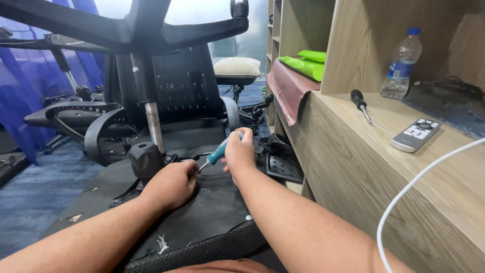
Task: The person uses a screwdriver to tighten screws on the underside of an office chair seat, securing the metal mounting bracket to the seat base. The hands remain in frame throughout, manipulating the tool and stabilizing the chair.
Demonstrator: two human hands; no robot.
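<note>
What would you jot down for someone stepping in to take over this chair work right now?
Right hand grips a teal-handled screwdriver, tip angled down toward the left hand.
Left hand is closed at the tip, on the underside of the upturned office chair; whether it holds a screw is hidden.
Spare black screwdriver lies on the wooden counter, with a remote and water bottle.
Done or left: cannot tell; the fastener is covered.
</note>
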